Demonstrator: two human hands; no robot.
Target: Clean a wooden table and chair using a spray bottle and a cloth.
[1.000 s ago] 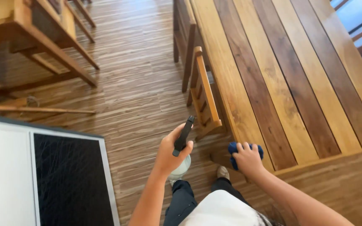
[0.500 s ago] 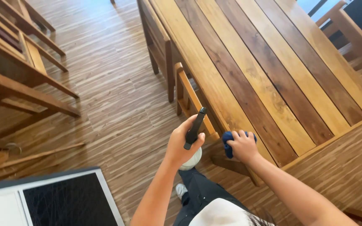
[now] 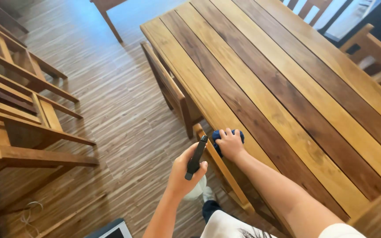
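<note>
Cloth [image 3: 225, 136], dark blue, sits bunched under my right hand [image 3: 231, 144] on the near left edge of the table [image 3: 287, 88], fingers pressing it down; my left hand [image 3: 186, 169] is clenched around a slim black device [image 3: 196, 157]; I judge the cloth could slide off onto the chair [image 3: 173, 94] below; no containers are in sight.

table [image 3: 287, 88]: planked wood, light and dark boards by turns, smooth with a soft sheen
cloth [image 3: 225, 135]: dark blue fabric, soft and matt
handheld device [image 3: 196, 158]: black, looked like smooth plastic
chairs [image 3: 173, 90]: warm bare wood, satin finish
floor [image 3: 111, 110]: streaked wood-look strips, faintly glossy
</note>
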